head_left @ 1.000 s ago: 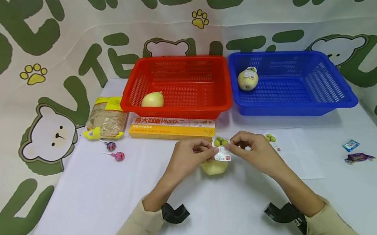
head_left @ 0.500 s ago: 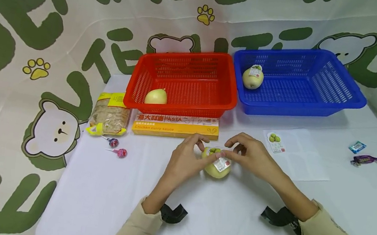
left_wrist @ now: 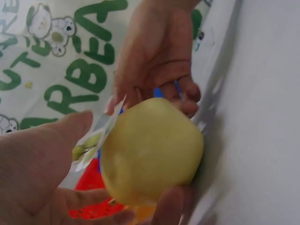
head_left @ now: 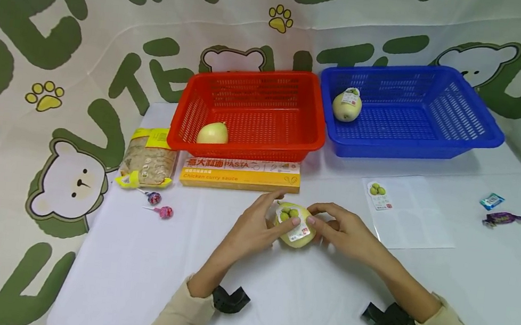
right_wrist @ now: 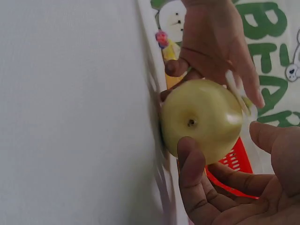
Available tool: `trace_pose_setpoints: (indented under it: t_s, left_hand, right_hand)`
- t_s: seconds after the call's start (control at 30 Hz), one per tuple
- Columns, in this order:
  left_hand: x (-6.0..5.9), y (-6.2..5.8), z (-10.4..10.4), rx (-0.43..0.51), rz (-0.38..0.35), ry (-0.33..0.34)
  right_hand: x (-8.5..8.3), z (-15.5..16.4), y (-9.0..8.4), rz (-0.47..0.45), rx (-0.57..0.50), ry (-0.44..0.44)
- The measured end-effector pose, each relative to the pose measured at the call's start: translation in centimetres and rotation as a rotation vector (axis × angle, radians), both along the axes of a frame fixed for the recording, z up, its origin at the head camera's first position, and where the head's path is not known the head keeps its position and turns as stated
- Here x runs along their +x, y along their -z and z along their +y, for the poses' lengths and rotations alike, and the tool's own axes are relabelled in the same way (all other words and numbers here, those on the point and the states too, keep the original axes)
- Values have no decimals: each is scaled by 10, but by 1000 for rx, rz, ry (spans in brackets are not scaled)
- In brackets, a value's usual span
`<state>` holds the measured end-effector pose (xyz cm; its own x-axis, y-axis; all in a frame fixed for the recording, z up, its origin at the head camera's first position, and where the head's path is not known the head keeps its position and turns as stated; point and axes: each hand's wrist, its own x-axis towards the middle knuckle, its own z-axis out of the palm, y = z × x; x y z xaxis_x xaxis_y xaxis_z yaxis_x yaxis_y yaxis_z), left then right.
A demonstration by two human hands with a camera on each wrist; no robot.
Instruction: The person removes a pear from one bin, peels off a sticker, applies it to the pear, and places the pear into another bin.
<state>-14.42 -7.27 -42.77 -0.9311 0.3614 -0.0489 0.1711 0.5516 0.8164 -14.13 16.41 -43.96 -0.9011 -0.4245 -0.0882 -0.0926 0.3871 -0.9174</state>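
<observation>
A pale yellow pear (left_wrist: pixel 154 150) sits on the white table between the two hands in the head view. On its upper side lies a white sticker (head_left: pixel 299 232) with a green fruit picture; in the left wrist view, one edge of it stands off the skin. My left hand (head_left: pixel 253 228) holds the pear from the left, thumb over the sticker and fingers curled beneath. From the right, my right hand (head_left: pixel 346 232) curls its fingers against the pear, thumb near the sticker's edge. The blossom end faces the right wrist camera.
Behind are a red basket (head_left: pixel 244 152) with one pear and a blue basket (head_left: pixel 416 148) with a stickered pear. A pasta box (head_left: pixel 239 180), bread bag (head_left: pixel 148 163) and two lollipops (head_left: pixel 165 212) lie left; a sticker sheet (head_left: pixel 413 217) and two wrapped candies (head_left: pixel 504 218) lie right.
The sticker, pinched by both hands above the pear a second ago, has come down onto it. Both hands have lowered around the pear's sides.
</observation>
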Motion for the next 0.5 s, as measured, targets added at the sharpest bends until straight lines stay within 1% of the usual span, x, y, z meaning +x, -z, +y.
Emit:
trace_pose_setpoints:
  t_s: [0.17,0.27,0.37,0.43,0.5]
  left_hand:
    - [4,4,-3,165,-174,-17]
    - [7,4,-5,180,-216,-10]
    - [8,6,-6,218,-254,51]
    - [8,7,-5,257,-283,98]
    - [7,9,-4,291,-302,128]
  right_hand:
    - [5,-1,-3,-51,28,15]
    - [7,0,-3,-52,34,25]
    - [8,1,-2,-48,4,13]
    - [9,2,-3,-66,-32,-6]
    - [10,1,-3,-103,-75,-20]
